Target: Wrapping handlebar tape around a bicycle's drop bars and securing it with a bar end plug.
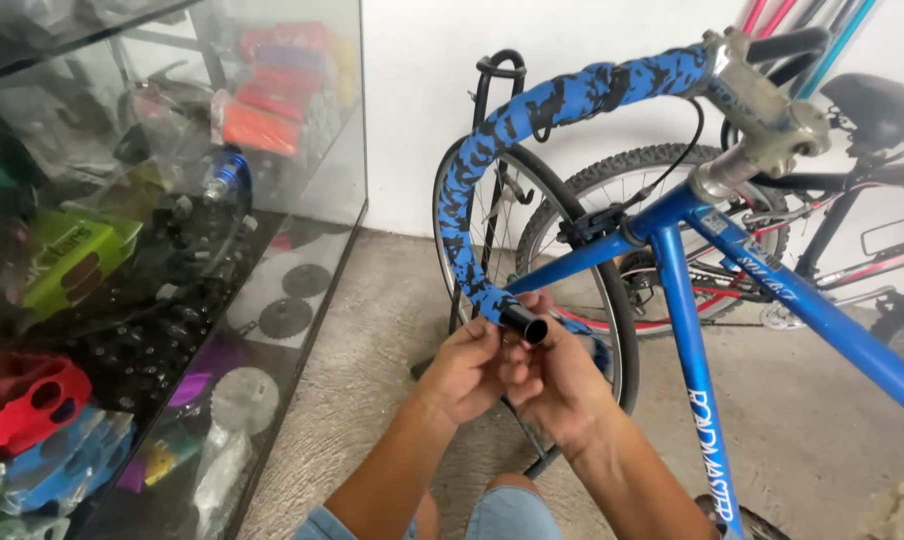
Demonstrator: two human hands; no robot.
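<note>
A blue bicycle frame [687, 330] carries a drop handlebar [517, 120] wrapped in blue tape with black patches. The bar curls down to a bare black open end [527, 325]. My left hand [467, 370] and my right hand [557, 385] meet at that end, fingers pinched on the loose edge of the tape right by the opening. A silver stem [772, 110] clamps the bar at the top right. The front wheel [592, 300] stands behind my hands.
A glass display case [172, 250] full of coloured bike parts fills the left. A second bicycle with a black saddle [877, 100] leans against the white wall at the right. Concrete floor [372, 380] lies below. My knees [492, 515] show at the bottom.
</note>
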